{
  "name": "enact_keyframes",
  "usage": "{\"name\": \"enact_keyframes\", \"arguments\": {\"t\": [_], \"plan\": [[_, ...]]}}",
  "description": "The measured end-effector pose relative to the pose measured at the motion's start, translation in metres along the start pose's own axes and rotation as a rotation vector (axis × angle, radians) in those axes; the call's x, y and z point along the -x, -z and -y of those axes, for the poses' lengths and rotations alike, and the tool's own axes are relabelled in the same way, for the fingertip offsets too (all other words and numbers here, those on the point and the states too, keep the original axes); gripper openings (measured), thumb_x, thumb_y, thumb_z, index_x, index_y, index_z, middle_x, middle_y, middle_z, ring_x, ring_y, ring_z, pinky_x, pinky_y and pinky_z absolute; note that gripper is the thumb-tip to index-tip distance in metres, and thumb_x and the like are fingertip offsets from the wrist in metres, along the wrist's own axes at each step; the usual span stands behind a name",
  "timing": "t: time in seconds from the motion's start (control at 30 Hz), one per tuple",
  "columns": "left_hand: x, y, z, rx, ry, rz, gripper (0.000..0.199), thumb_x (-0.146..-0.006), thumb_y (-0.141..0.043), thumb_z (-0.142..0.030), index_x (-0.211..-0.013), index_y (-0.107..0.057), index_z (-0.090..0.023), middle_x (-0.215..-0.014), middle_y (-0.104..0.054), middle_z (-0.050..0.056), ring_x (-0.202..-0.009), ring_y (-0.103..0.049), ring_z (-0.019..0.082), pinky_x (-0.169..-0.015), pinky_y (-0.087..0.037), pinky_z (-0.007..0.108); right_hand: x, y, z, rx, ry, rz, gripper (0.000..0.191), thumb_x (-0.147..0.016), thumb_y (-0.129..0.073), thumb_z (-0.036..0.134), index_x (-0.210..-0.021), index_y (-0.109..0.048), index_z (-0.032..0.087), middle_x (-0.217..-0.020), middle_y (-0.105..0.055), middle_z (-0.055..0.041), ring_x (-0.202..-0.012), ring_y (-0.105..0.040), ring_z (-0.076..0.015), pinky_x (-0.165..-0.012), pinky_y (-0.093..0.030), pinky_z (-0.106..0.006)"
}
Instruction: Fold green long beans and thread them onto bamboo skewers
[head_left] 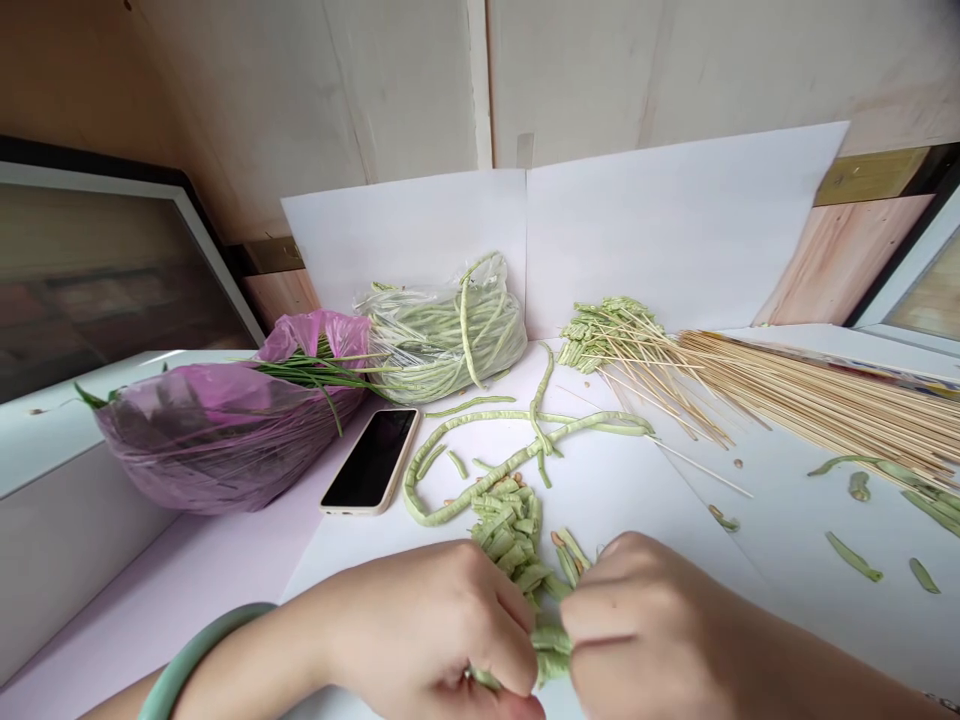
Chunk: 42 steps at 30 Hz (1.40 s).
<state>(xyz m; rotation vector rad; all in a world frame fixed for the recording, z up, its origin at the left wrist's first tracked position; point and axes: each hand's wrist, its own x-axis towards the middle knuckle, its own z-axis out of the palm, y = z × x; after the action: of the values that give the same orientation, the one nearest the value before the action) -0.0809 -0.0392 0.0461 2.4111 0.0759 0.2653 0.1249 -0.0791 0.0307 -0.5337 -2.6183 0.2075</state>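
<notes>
My left hand [457, 620] is closed in a pinch at the bottom middle, with a bit of green long bean [484, 679] showing between its thumb and fingers. Close beside it, my right hand [649, 625] is curled shut, knuckles up, its fingertips hidden. Short flat bean pieces [551, 650] sit in the narrow gap between both hands. Just beyond lies a heap of cut long bean pieces [506, 530], with loose bits and brown seeds around it. A whole long bean [450, 512] loops on the white sheet behind the heap.
Behind are a clear bag of long beans [450, 335], a purple bag of greens [232, 430] and a phone [371, 462]. Skewered bean pieces [611, 325] lie at the back right, near many bamboo skewers [817, 395]. White boards [675, 220] stand against the wall.
</notes>
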Motion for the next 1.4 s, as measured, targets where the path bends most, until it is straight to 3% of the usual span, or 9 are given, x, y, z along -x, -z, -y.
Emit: {"name": "enact_keyframes", "arguments": {"t": [0.1,0.23,0.43,0.7,0.9,1.03,1.2,1.3,1.4], "plan": [[0.002,0.001,0.000,-0.054,-0.006,-0.157,0.039,-0.090,-0.050,-0.019,-0.060,-0.025,-0.022,-0.058,-0.030,-0.004,-0.052,-0.033,0.012,-0.049,-0.030,0.027,0.003,0.004,-0.008,-0.041,-0.082,-0.137,0.023,-0.081,-0.040,0.007,-0.062,-0.036,0.019,-0.058,-0.036,0.0054,-0.049,-0.031,-0.0084,-0.050,-0.026,-0.024],[0.004,-0.001,0.005,-0.456,0.065,-0.415,0.029,-0.095,-0.047,-0.033,-0.072,-0.052,-0.016,-0.065,-0.046,0.000,-0.057,-0.042,0.012,-0.053,-0.033,0.025,0.000,0.006,-0.014,-0.003,-0.271,-0.221,0.018,-0.087,-0.050,0.013,-0.070,-0.051,0.019,-0.062,-0.042,0.0048,-0.051,-0.037,-0.0086,-0.048,-0.030,-0.022],[0.002,0.000,0.013,-0.560,0.348,-0.339,0.031,-0.094,-0.046,-0.041,-0.086,-0.059,-0.014,-0.076,-0.053,0.003,-0.066,-0.050,0.014,-0.058,-0.040,0.023,-0.007,0.004,-0.018,-0.091,-0.571,-0.181,0.014,-0.083,-0.057,0.008,-0.082,-0.058,0.022,-0.075,-0.053,0.0032,-0.058,-0.048,-0.0094,-0.052,-0.039,-0.021],[0.001,0.002,0.014,-0.437,0.529,-0.368,0.041,-0.088,-0.049,-0.055,-0.087,-0.057,-0.015,-0.079,-0.051,0.003,-0.067,-0.049,0.016,-0.061,-0.041,0.027,-0.007,0.006,-0.013,-0.236,-0.585,-0.144,0.039,-0.083,-0.042,0.005,-0.110,-0.062,0.024,-0.086,-0.047,0.0004,-0.059,-0.048,-0.0089,-0.052,-0.045,-0.020],[0.001,-0.003,0.012,-0.376,0.455,-0.430,0.032,-0.087,-0.057,-0.047,-0.094,-0.058,-0.016,-0.083,-0.052,0.003,-0.072,-0.050,0.016,-0.064,-0.041,0.026,-0.010,-0.004,-0.012,-0.354,-0.496,-0.277,0.047,-0.086,-0.043,0.004,-0.127,-0.051,0.026,-0.091,-0.057,0.0002,-0.077,-0.060,-0.0111,-0.068,-0.052,-0.022],[0.001,-0.006,0.011,-0.400,0.327,-0.390,0.025,-0.094,-0.048,-0.039,-0.091,-0.057,-0.016,-0.083,-0.054,0.004,-0.074,-0.051,0.016,-0.066,-0.042,0.025,-0.009,-0.014,-0.010,-0.414,-0.459,-0.316,0.039,-0.084,-0.044,0.002,-0.114,-0.054,0.025,-0.087,-0.058,0.0015,-0.078,-0.062,-0.0111,-0.069,-0.052,-0.022],[0.001,-0.007,0.008,-0.534,0.228,-0.355,0.031,-0.099,-0.035,-0.032,-0.085,-0.056,-0.014,-0.081,-0.054,0.005,-0.073,-0.048,0.016,-0.066,-0.041,0.025,-0.009,-0.012,-0.012,-0.458,-0.547,-0.324,0.024,-0.081,-0.051,0.007,-0.099,-0.052,0.023,-0.082,-0.057,0.0024,-0.070,-0.060,-0.0111,-0.062,-0.050,-0.022],[0.002,-0.005,0.008,-0.562,0.211,-0.371,0.032,-0.099,-0.035,-0.030,-0.078,-0.053,-0.015,-0.075,-0.050,0.004,-0.068,-0.045,0.015,-0.060,-0.038,0.025,-0.010,-0.007,-0.011,-0.346,-0.543,-0.282,0.014,-0.084,-0.050,0.008,-0.086,-0.054,0.021,-0.075,-0.056,0.0031,-0.064,-0.055,-0.0107,-0.057,-0.044,-0.021],[0.002,-0.001,0.006,-0.470,0.155,-0.325,0.038,-0.100,-0.031,-0.036,-0.073,-0.049,-0.016,-0.072,-0.046,0.002,-0.065,-0.042,0.014,-0.058,-0.037,0.025,-0.010,-0.005,-0.006,-0.187,-0.421,-0.243,0.019,-0.088,-0.044,0.010,-0.073,-0.051,0.020,-0.068,-0.050,0.0032,-0.058,-0.047,-0.0094,-0.052,-0.038,-0.021]]}}
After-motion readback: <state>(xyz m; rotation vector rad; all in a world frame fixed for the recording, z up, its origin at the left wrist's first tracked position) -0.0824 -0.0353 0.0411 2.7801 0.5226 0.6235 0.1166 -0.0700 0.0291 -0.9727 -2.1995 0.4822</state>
